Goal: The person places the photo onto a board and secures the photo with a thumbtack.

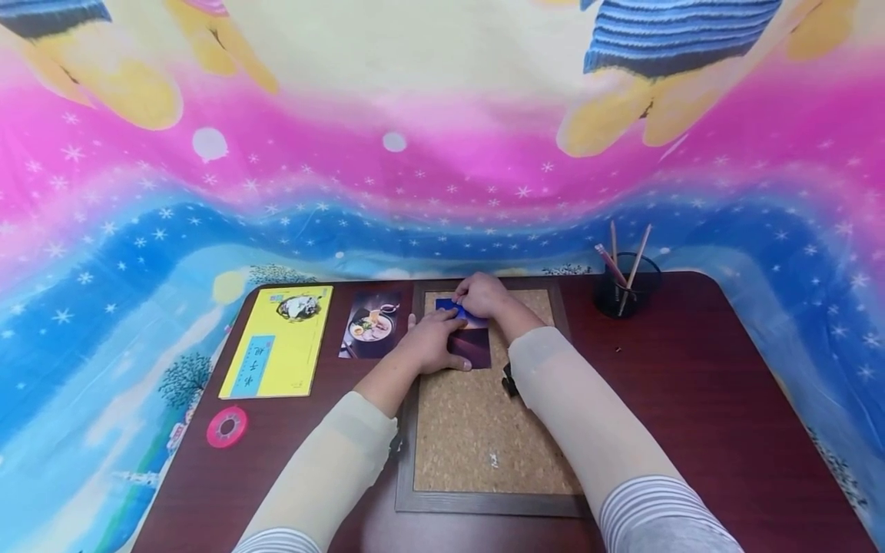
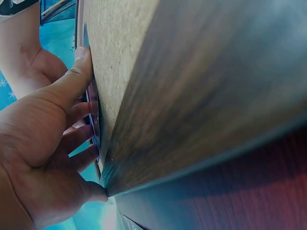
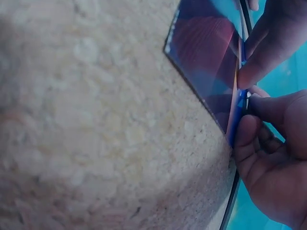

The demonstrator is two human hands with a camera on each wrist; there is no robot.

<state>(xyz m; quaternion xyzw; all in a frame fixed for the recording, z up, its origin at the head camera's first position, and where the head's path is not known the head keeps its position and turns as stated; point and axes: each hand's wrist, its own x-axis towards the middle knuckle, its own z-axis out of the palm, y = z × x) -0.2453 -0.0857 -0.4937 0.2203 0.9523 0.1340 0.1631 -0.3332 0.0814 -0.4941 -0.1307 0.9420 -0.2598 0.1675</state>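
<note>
A glossy photo print (image 1: 475, 349), blue at the top and dark maroon below, lies on the upper part of a framed cork board (image 1: 477, 430). My left hand (image 1: 437, 338) rests on the print with its fingers spread, and in the left wrist view the thumb and fingers reach over the board. At the print's top edge my right hand (image 1: 486, 296) has its fingers curled. In the right wrist view its thumb and forefinger pinch a small pale thing (image 3: 248, 95) against the print's blue part; the fingers hide most of it, so its kind cannot be told.
Left of the board lies a second photo print (image 1: 371, 326) showing a bowl of food. Farther left are a yellow book (image 1: 283, 346) and a pink ring-shaped roll (image 1: 227, 427). A black mesh cup (image 1: 622, 296) with pencils stands at the back right. A patterned curtain (image 1: 442, 177) borders the table.
</note>
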